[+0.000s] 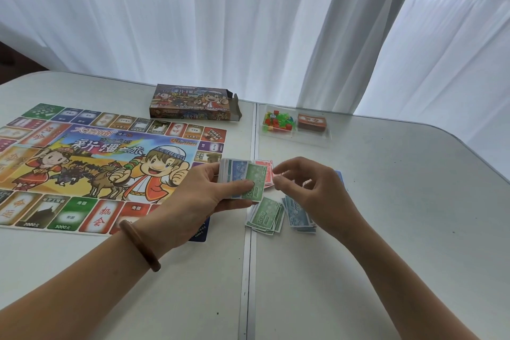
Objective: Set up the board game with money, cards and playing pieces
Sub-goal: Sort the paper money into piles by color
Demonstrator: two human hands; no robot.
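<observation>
Fingers (239, 204) and thumb of my left hand (201, 196) clasped the stack of play money (245, 174), a green 500 note on top.
I saw my right hand (311, 188) hovering just beside it, fingers loosely curled around nothing, above the green pile (265, 215), blue pile (295, 217) and red pile (269, 178) on the table (400, 201). The board (105, 163) lay left, its box (193, 103) behind; farther back a clear tray (295, 138) held playing pieces (278, 120) and a card deck (311, 121).
</observation>
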